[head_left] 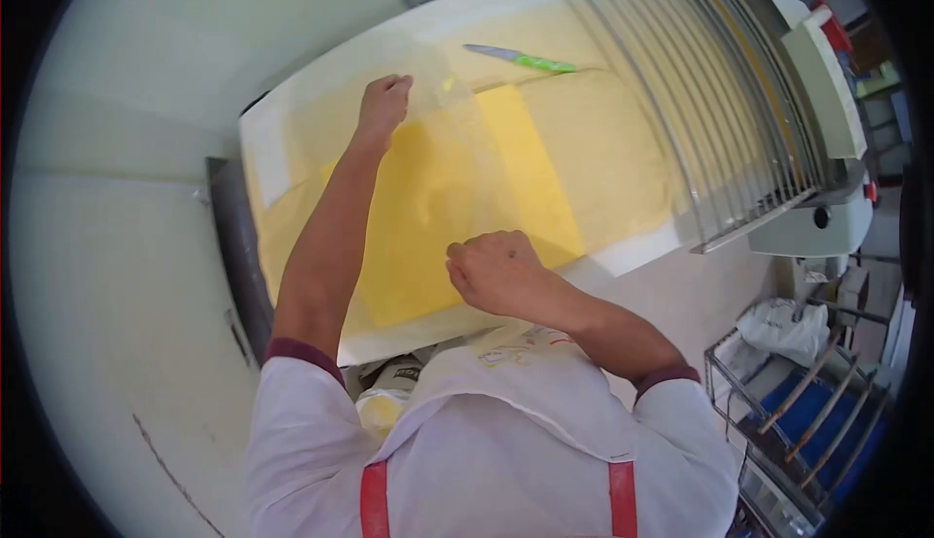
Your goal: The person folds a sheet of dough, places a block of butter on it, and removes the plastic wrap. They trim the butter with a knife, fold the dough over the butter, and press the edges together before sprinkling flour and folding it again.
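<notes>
A flat yellow slab (418,227), which looks like a sheet of butter, lies on a wide pale sheet of dough (613,149). Thin clear plastic film (462,144) stretches above the slab between my hands, with a small yellow smear near its far edge. My left hand (386,108) is closed on the film's far side, beyond the slab's far left part. Close to my body, my right hand (498,270) is also closed, pinching the film over the slab's near edge. The fingertips are partly hidden.
A knife (530,58) with a green handle lies at the back of the dough. On the right, a metal bar guard (720,100) of a machine stands over the table. A rack (808,412) and a white plastic bag (786,331) are lower right. A wall (117,246) borders the left.
</notes>
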`<state>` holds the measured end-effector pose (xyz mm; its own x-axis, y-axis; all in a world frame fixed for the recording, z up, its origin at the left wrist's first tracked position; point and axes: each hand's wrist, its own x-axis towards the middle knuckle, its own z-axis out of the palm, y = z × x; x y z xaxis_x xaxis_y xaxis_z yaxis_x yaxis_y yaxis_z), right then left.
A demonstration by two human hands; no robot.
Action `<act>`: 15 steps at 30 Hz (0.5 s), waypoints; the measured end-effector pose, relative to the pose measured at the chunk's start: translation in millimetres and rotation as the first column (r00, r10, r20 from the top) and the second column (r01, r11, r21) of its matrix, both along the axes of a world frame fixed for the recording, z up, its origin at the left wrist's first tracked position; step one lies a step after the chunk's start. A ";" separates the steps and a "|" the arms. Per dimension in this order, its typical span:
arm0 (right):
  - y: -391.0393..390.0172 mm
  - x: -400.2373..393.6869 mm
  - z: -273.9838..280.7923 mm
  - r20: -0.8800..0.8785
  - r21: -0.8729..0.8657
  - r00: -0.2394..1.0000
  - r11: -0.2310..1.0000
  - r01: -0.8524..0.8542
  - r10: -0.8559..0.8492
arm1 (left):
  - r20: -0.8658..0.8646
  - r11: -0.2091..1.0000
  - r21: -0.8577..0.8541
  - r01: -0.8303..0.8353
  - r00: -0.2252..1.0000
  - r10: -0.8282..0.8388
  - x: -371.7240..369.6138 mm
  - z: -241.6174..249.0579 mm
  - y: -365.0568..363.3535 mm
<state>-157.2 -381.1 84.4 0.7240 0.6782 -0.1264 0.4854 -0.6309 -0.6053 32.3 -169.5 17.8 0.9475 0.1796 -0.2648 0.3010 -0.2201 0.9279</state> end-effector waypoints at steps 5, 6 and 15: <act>135.7 -63.6 23.4 0.072 0.175 0.914 0.897 -0.406 0.399 | 0.119 0.952 -0.008 -0.307 0.945 0.306 -129.3 25.5 195.0; 163.2 -82.2 37.5 0.073 0.221 0.881 0.854 -0.471 0.467 | 0.070 0.890 -0.135 -0.435 0.892 0.446 -156.8 24.2 246.1; 342.8 -280.8 117.2 0.525 0.415 0.558 0.379 -0.827 0.643 | 0.348 0.626 -0.709 -0.326 0.611 0.712 -508.9 153.7 358.2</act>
<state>-438.0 -38.3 201.5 -0.1651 0.8065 0.5677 0.7516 0.4756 -0.4570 -476.6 188.8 171.4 0.7111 0.7019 0.0397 -0.4145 0.3730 0.8301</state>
